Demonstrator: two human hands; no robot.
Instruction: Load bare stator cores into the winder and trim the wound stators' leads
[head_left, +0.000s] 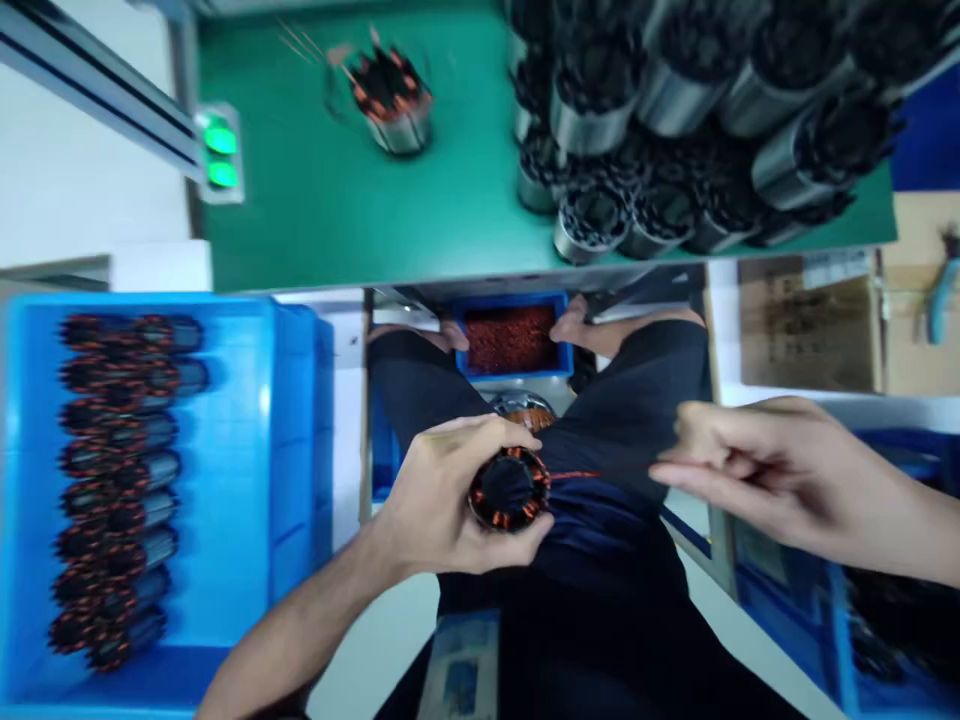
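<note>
My left hand (442, 495) is wrapped round a motor stator (511, 490), a black cylinder with orange copper windings, held over my lap. A thin copper wire (600, 472) runs from the stator to my right hand (739, 465), whose fingers pinch its end. Both hands hover above my dark-trousered legs, below the edge of the green table (315, 200).
A blue crate (225, 480) at left holds a column of wound stators. Several unwound black stators (675, 110) are piled at the table's far right. One wound stator (394, 95) stands at the table's back. A small blue bin (514, 340) of reddish scraps sits under the table. Cardboard box (810, 320) at right.
</note>
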